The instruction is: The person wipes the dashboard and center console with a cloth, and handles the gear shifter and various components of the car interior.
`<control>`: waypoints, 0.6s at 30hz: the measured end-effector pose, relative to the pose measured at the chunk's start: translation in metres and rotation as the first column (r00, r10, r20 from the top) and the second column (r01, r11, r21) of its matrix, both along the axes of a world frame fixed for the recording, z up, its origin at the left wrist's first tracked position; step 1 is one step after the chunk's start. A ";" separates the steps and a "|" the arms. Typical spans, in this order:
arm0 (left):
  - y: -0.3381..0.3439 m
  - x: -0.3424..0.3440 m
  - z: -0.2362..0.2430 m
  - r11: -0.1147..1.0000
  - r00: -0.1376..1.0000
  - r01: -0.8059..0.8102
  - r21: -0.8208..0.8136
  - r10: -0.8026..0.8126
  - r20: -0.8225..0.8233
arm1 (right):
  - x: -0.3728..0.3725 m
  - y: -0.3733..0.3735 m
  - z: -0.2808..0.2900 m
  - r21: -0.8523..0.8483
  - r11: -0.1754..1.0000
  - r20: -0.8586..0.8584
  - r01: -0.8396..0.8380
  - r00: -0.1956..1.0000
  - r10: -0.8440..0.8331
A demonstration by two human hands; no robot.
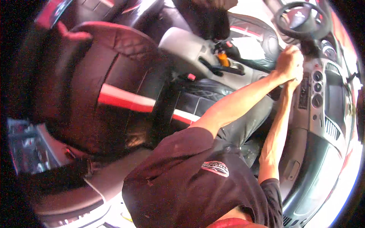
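Observation:
My two hands meet at the front of the car's centre console, beside the grey dashboard panel (pixel 303 123) with round dials. My left hand (pixel 288 62) is closed, knuckles up, over something hidden. My right hand (pixel 296 77) is just below it, partly covered by it and also closed; what it holds is unclear. Behind my hands, the grey console (pixel 178 40) carries a black handbrake lever (pixel 215 67) and an orange-yellow object (pixel 222 57). A white sheet-like item (pixel 248 48) lies on the seat beyond.
A black steering wheel (pixel 281 19) is at the upper right. A black passenger seat (pixel 121 72) with red and white stripes fills the left, under and behind my body. An air vent (pixel 332 128) is on the dashboard at right. Part of the open door frame shows at lower left.

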State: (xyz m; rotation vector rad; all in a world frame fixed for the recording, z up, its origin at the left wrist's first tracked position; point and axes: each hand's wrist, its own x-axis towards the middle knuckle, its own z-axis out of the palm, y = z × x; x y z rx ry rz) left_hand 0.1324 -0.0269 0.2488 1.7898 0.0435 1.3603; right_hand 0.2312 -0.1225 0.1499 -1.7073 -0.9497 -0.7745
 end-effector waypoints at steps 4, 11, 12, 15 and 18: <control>-0.048 -0.028 -0.019 0.996 0.974 0.057 -0.065 -0.042 0.222 | 0.016 -0.034 -0.012 -0.085 0.993 -0.079 0.084 0.993 -0.091; -0.024 -0.014 0.010 0.979 0.980 0.195 -0.052 -0.193 0.040 | -0.034 -0.009 0.012 0.073 0.996 -0.222 0.060 0.974 -0.042; -0.022 -0.018 0.001 0.974 0.979 0.200 -0.110 -0.193 0.070 | -0.038 0.000 0.011 0.079 0.996 -0.235 0.048 0.971 -0.028; -0.043 -0.033 -0.012 0.970 0.969 0.227 -0.086 -0.216 0.124 | -0.038 -0.012 0.018 0.101 0.992 -0.259 0.081 0.965 -0.053; -0.036 -0.037 -0.028 0.978 0.969 0.207 0.031 -0.209 0.131 | -0.044 -0.004 0.020 0.127 0.989 -0.278 0.076 0.960 -0.038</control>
